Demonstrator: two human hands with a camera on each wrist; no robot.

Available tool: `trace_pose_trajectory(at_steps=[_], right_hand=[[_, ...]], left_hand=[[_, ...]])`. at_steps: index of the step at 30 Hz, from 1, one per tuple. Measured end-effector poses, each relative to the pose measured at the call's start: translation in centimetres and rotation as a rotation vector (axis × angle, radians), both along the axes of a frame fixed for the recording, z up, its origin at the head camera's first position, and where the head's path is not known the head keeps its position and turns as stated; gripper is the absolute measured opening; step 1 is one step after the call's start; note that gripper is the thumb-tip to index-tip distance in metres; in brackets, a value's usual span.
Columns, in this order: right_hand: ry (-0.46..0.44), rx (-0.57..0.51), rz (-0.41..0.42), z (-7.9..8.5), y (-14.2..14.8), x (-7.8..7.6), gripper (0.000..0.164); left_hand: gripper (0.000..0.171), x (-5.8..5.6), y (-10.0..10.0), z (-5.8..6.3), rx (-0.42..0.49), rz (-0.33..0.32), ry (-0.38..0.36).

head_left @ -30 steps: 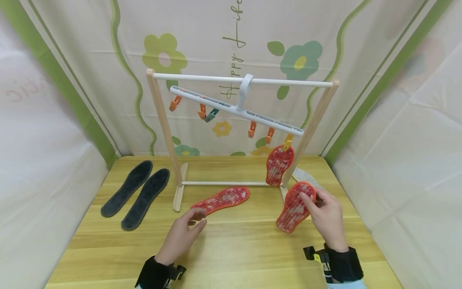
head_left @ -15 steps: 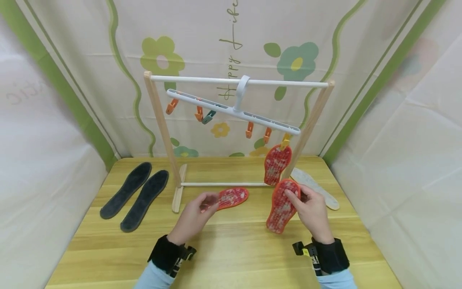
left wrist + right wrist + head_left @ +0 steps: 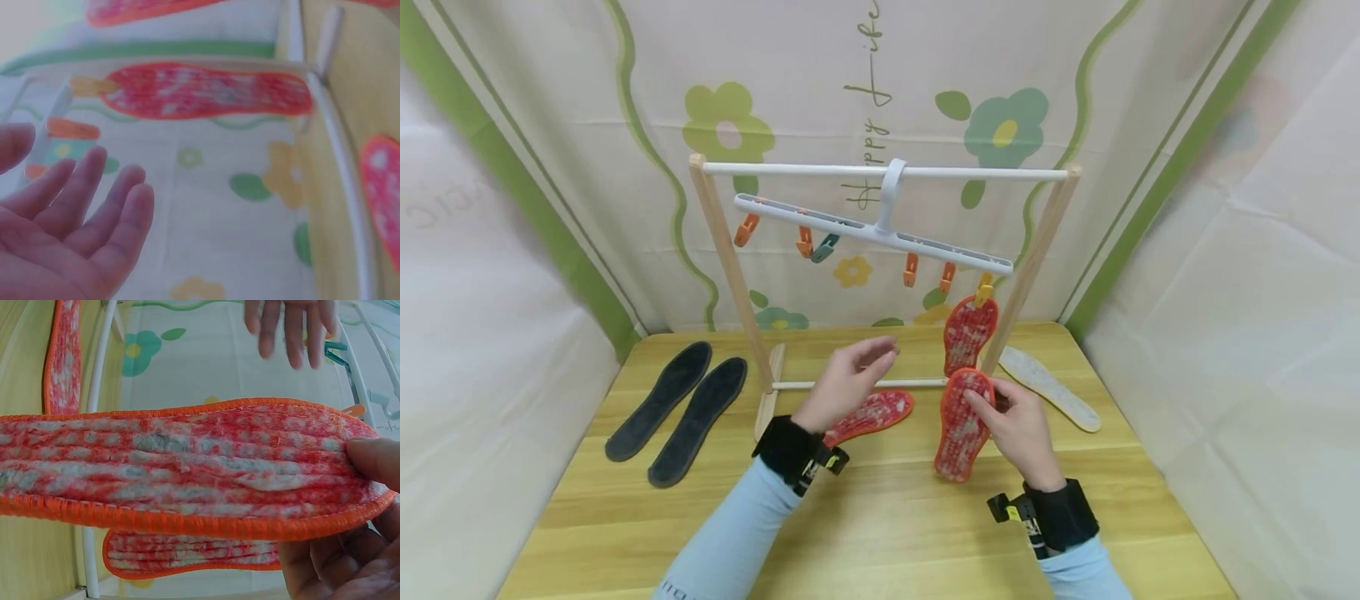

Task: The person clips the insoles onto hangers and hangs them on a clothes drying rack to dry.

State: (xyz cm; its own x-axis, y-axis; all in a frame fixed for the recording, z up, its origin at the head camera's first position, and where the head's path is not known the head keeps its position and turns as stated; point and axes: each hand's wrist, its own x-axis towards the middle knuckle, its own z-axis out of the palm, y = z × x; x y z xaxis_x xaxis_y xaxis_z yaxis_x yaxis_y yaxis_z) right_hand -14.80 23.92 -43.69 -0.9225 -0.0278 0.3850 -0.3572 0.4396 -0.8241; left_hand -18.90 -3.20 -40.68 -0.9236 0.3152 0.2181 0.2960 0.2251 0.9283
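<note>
My right hand (image 3: 1018, 425) pinches a red-and-white insole (image 3: 187, 465) with orange edging near its wide end, thumb on the face and fingers behind. My left hand (image 3: 850, 379), empty with its fingers extended, is raised in front of the rack; in the left wrist view its palm and fingers (image 3: 125, 212) show. A second red insole (image 3: 972, 329) hangs from a yellow clip (image 3: 984, 289) at the right end of a tilted grey hanger (image 3: 842, 223). Another red insole (image 3: 880, 412) lies on the table, partly hidden behind my left forearm.
The hanger hooks over the white top bar of a wooden rack (image 3: 1037, 246). Several orange clips (image 3: 911, 271) and a dark green clip (image 3: 825, 248) hang from it. Two dark insoles (image 3: 696, 425) lie at left, a pale grey insole (image 3: 1052, 387) at right. Fabric walls enclose the table (image 3: 880, 533).
My left hand has risen from beside the lying insole, up and to the right toward the hanger. My right hand has carried its insole left, below the hanging one.
</note>
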Motion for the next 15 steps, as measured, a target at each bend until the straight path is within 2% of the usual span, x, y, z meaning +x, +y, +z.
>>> trace_pose_trajectory(at_steps=[3, 10, 15], right_hand=[[-0.011, -0.003, 0.012, 0.0, -0.3, -0.2, 0.028], [-0.009, 0.044, 0.008, -0.2, -0.9, -0.5, 0.025], [0.002, 0.052, 0.018, -0.3, -1.2, -0.7, 0.022]], left_hand=[[0.050, -1.3, 1.1, 1.1, -0.010, -0.039, -0.012], [0.069, -4.1, 3.1, 3.1, -0.144, -0.149, -0.031], [0.072, -5.2, 4.5, 4.2, -0.136, -0.154, -0.030]])
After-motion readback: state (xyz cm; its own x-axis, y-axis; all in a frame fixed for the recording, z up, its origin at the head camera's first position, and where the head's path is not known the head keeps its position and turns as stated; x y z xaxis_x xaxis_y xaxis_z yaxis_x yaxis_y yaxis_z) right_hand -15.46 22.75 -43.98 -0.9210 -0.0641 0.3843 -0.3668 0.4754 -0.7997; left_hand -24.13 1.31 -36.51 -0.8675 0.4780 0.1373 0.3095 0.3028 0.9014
